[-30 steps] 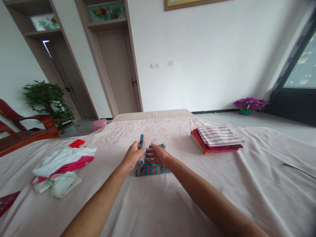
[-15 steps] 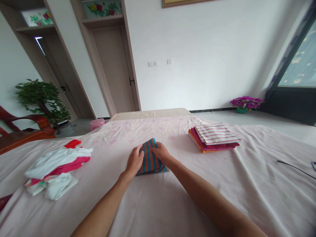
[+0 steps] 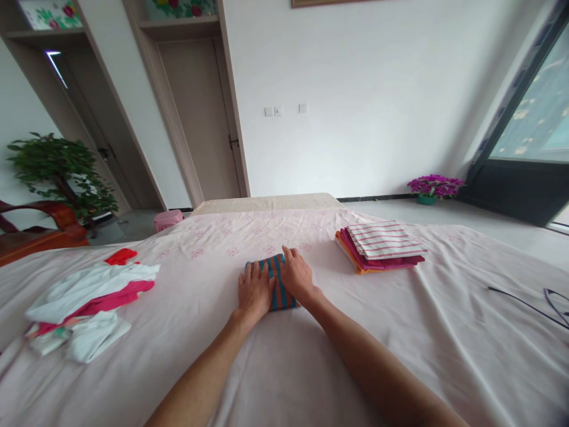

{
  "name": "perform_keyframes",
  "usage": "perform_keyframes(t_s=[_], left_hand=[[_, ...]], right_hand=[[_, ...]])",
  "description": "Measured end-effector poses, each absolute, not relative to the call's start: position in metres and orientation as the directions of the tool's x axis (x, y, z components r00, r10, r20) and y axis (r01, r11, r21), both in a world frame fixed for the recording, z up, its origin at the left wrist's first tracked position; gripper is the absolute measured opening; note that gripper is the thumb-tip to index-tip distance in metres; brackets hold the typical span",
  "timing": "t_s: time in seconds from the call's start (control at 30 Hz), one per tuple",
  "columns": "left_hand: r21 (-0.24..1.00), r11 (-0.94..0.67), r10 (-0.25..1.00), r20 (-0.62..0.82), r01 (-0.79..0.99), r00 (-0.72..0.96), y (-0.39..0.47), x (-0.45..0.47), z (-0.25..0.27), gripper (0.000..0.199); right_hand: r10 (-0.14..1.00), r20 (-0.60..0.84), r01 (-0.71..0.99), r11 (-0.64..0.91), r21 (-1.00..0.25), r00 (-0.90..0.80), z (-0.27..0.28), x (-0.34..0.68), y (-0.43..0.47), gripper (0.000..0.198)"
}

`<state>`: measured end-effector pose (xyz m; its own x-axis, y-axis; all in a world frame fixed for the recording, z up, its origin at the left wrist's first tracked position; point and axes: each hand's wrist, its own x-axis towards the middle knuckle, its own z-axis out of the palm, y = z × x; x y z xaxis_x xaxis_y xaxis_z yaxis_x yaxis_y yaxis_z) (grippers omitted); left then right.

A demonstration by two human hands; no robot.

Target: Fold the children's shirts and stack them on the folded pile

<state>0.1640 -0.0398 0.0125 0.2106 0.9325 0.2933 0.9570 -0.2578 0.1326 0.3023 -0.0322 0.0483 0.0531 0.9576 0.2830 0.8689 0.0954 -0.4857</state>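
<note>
A folded blue-and-brown striped cloth [image 3: 280, 293] lies on the bed sheet [image 3: 213, 356] in front of me. My left hand [image 3: 255, 288] rests flat on its left side with the fingers stretched forward. On the right side of the cloth lies my right hand [image 3: 297, 274], its fingers extended towards the far edge and the palm low. Both hands cover much of the cloth. Off to the right sits a stack of folded cloths [image 3: 380, 246]: white with red stripes on top, magenta and orange below.
On the left is a loose heap of white and pink clothes [image 3: 93, 293], with a small red cloth [image 3: 121, 256] behind it. Eyeglasses [image 3: 555, 305] lie near the right edge. A wooden chair [image 3: 44, 228] and a pink stool [image 3: 169, 220] stand beyond the bed's left side.
My left hand has shifted from the cloth's left edge onto its top and flattened. The fingers of my right hand have straightened. The cloth looks flatter, and the view has shifted slightly.
</note>
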Motion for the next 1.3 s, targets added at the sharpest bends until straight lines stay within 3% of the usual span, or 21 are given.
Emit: perform_keyframes(t_s=[0.17, 0.3, 0.47, 0.7, 0.87, 0.97, 1.17, 1.3], left_hand=[[0.199, -0.273, 0.937, 0.276, 0.941, 0.213, -0.034, 0.160, 0.009, 0.052], [0.276, -0.379, 0.911, 0.277, 0.883, 0.305, -0.025, 0.142, 0.005, 0.053], [0.194, -0.338, 0.915, 0.297, 0.921, 0.273, -0.025, 0.132, 0.001, 0.051], [0.166, -0.318, 0.926, 0.266, 0.933, 0.269, -0.037, 0.129, 0.004, 0.052], [0.184, -0.350, 0.914, 0.280, 0.919, 0.292, -0.047, 0.118, 0.000, 0.056], [0.203, -0.340, 0.918, 0.285, 0.918, 0.277, -0.050, 0.117, 0.000, 0.057], [0.221, -0.349, 0.915, 0.289, 0.911, 0.281, -0.049, 0.119, 0.001, 0.056], [0.204, -0.347, 0.912, 0.302, 0.916, 0.278, -0.046, 0.118, -0.003, 0.056]], right_hand=[[0.919, 0.358, 0.886, 0.298, -0.356, -0.165, 0.042, 0.288, -0.045, 0.053], [0.937, 0.268, 0.917, 0.294, -0.270, -0.222, 0.025, 0.290, -0.047, 0.059], [0.949, 0.211, 0.935, 0.278, -0.220, -0.232, 0.014, 0.303, -0.042, 0.064], [0.969, 0.167, 0.928, 0.226, -0.295, -0.183, 0.017, 0.313, -0.040, 0.058], [0.970, 0.243, 0.854, 0.112, -0.507, 0.017, 0.019, 0.331, -0.025, 0.042], [0.967, 0.209, 0.792, 0.015, -0.611, 0.143, 0.023, 0.341, -0.010, 0.046], [0.982, 0.131, 0.822, -0.036, -0.568, 0.134, 0.033, 0.335, 0.013, 0.046], [0.988, 0.099, 0.896, -0.062, -0.440, 0.117, 0.036, 0.326, 0.022, 0.047]])
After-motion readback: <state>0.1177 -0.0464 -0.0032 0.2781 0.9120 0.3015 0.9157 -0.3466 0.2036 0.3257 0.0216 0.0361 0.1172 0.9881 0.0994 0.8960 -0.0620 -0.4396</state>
